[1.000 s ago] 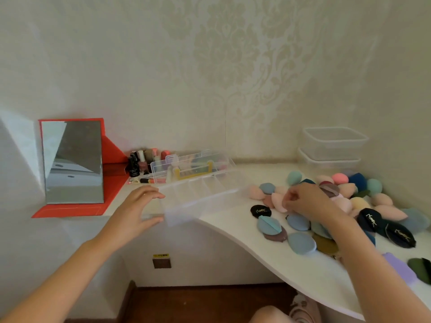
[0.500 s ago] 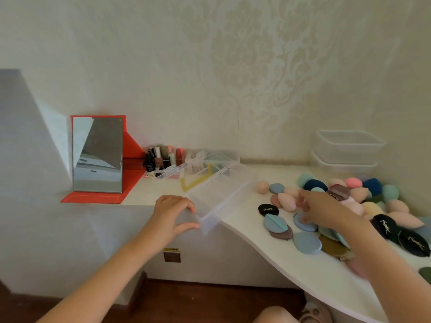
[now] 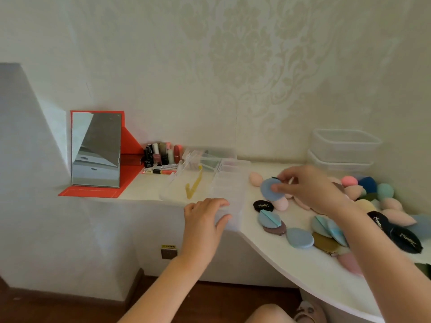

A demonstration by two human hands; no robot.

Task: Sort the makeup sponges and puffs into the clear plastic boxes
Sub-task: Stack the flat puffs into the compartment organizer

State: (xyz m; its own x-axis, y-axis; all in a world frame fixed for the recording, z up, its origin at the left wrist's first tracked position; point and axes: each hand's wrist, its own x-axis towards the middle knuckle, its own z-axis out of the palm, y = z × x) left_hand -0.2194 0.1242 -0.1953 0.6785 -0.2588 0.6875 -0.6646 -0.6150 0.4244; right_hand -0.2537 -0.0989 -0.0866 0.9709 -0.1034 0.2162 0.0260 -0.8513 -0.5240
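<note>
Lifted since half a second earlier, round blue puff (image 3: 270,189) pinched in right hand (image 3: 310,190) just right of clear compartment box (image 3: 229,190) | left hand (image 3: 205,220) gripped box's near end | other sponges lay farther right.

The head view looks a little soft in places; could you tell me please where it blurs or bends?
Head view: the right hand and its round blue puff are motion-smeared; the clear compartment box nearly vanishes against the white counter; wide-angle lens curves the counter's edge.
</note>
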